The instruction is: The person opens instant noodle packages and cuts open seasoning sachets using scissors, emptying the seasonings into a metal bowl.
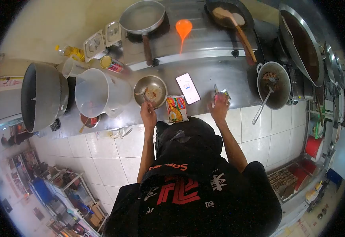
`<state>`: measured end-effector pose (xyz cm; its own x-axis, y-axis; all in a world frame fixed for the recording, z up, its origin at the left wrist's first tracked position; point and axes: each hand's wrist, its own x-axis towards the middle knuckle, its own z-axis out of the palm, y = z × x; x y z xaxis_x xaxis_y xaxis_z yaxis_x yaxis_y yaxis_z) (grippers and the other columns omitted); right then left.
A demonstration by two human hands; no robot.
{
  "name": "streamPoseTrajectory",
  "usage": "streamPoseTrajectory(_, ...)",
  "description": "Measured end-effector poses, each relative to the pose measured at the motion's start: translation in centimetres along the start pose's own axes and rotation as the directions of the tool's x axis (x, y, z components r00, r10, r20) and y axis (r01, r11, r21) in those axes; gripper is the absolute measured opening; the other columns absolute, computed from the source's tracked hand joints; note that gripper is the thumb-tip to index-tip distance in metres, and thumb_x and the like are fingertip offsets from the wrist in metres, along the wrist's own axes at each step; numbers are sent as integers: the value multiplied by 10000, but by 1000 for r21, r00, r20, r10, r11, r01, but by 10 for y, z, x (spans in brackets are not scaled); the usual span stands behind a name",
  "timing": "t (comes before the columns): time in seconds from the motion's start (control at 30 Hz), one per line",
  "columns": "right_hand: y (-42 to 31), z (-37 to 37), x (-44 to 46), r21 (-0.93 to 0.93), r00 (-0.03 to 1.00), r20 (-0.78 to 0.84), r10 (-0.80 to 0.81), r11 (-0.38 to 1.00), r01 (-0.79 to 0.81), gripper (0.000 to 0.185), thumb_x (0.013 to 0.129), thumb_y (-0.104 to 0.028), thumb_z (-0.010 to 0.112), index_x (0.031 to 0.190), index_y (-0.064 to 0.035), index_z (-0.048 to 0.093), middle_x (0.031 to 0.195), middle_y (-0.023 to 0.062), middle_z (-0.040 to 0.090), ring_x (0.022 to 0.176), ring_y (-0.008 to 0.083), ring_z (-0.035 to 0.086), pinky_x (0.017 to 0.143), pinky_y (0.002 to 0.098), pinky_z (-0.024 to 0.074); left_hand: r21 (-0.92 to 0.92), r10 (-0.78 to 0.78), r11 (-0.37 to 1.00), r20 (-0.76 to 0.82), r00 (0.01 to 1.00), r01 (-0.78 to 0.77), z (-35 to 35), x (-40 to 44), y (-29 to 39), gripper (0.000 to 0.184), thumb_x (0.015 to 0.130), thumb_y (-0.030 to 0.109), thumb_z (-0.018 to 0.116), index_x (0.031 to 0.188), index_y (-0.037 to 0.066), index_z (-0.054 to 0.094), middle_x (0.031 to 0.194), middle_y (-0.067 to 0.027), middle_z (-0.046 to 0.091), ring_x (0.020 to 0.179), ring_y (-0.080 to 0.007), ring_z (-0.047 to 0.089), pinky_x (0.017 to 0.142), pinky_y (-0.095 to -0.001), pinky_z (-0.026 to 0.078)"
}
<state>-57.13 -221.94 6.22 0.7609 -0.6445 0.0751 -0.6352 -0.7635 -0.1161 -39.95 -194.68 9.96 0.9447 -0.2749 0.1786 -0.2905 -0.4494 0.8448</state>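
The left grip (147, 103) is pinching a spoon (139, 94) inside the bowl (162, 84) on the tabletop (208, 75). The right grip (218, 102) is blurring beside a packet (227, 94); whether it is grasping anything, one cannot tell.

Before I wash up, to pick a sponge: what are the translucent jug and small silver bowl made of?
The whitish translucent jug looks like smooth plastic: it lets light through. The small round silver metal bowl seems polished, perhaps stainless steel, from its reflections.
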Motion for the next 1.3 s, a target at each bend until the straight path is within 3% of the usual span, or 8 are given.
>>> streamPoseTrajectory(0.07,0,-6,15,98,997,25,-69,993,66,521,756,-270,634,1199,-42,482,1312,174,409,1209,369,384,981,509,328,35,40,999,-29,999,-39,2,0,0,66,839,-52,485,841,10,507,804,-142,559,706,-283,551,622,-356,435)
streamPoseTrajectory(0.17,5,-24,34,128,980,116,161,976,-175,424,743,-241,641,1116,-74,528,1184,125,465,1099,342,447,865,509,404,67,18,998,-60,998,-14,-2,0,8,75,830,-60,489,827,10,515,805,-131,555,722,-276,543,621,-352,427)
streamPoseTrajectory(0.53,80,11,24,285,943,-58,329,910,-300,346,746,-228,672,1040,-78,569,1026,125,546,962,332,527,828,444,425,-12,-38,999,-75,997,37,10,-10,23,96,852,-54,489,797,23,505,789,-101,566,697,-219,550,531,-306,397)
streamPoseTrajectory(0.67,95,33,27,437,971,-153,182,894,-99,311,696,-279,731,916,-91,615,888,98,554,858,289,532,754,425,423,-4,-5,1000,-77,997,4,16,-10,6,100,848,-71,485,864,21,521,760,-81,582,678,-162,554,566,-272,412)
streamPoseTrajectory(0.8,97,34,25,466,974,-197,115,885,-10,207,697,-125,727,856,-49,619,813,109,556,777,288,535,726,420,431,21,108,994,-119,987,-107,10,-2,11,102,845,-72,486,841,25,516,772,-79,594,686,-158,556,580,-268,413)
streamPoseTrajectory(0.9,104,41,29,474,981,-190,36,879,60,159,696,-116,702,819,-69,613,770,100,579,724,268,581,667,387,472,18,-4,1000,-76,997,5,2,-2,7,106,844,-71,483,828,27,519,808,-87,613,703,-162,563,574,-266,409)
streamPoseTrajectory(0.97,99,19,28,737,978,-90,187,673,-61,103,721,-28,655,800,-45,591,714,113,607,646,235,617,613,349,495,49,-12,999,-73,997,16,-5,-1,9,117,842,-78,479,828,30,524,826,-90,621,713,-165,564,566,-268,409)
streamPoseTrajectory(1.3,77,-46,44,735,919,-209,333,674,-78,187,773,38,596,946,4,533,725,84,610,659,169,600,609,303,484,100,59,993,-9,998,-58,-17,3,17,120,783,-103,472,779,7,519,773,-123,565,791,-296,561,703,-361,438)
